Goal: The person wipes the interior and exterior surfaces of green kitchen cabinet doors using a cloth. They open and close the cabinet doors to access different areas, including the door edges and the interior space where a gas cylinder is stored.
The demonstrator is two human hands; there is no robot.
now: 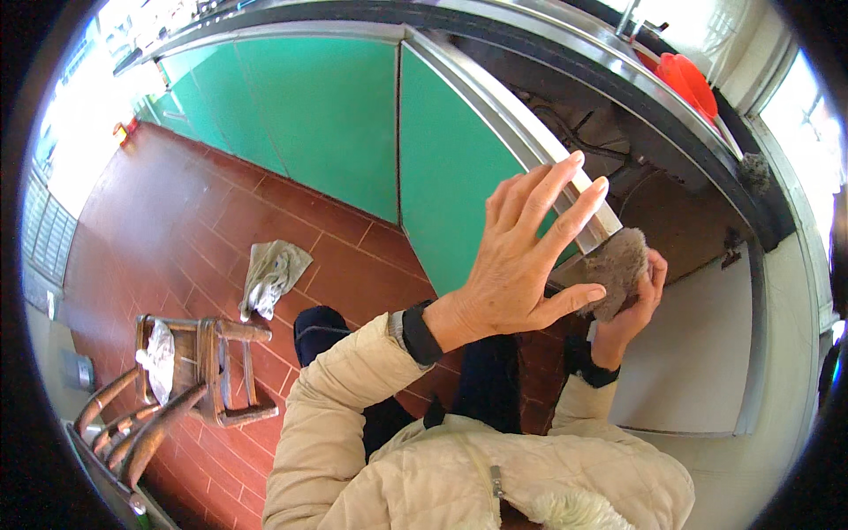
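Observation:
Before me a green cabinet door (457,159) with a pale metal edge frame (510,112) stands swung out from under the counter. My left hand (523,245) lies against this door near its free end, fingers spread and reaching over the frame. In my right hand (639,305) is a grey-brown fuzzy cloth (619,268), held at the outer end of the door frame. Part of the cloth touches or nearly touches the frame's corner. The palm side of my left hand is hidden.
Dark hoses (576,136) run inside the cabinet. A steel countertop (596,53) carries a red plastic basin (686,83). Another door (689,351), whitish inside, stands at right. A rag (273,275) lies on the red tile floor (218,218), near a wooden chair (212,371) with a white cloth (159,364).

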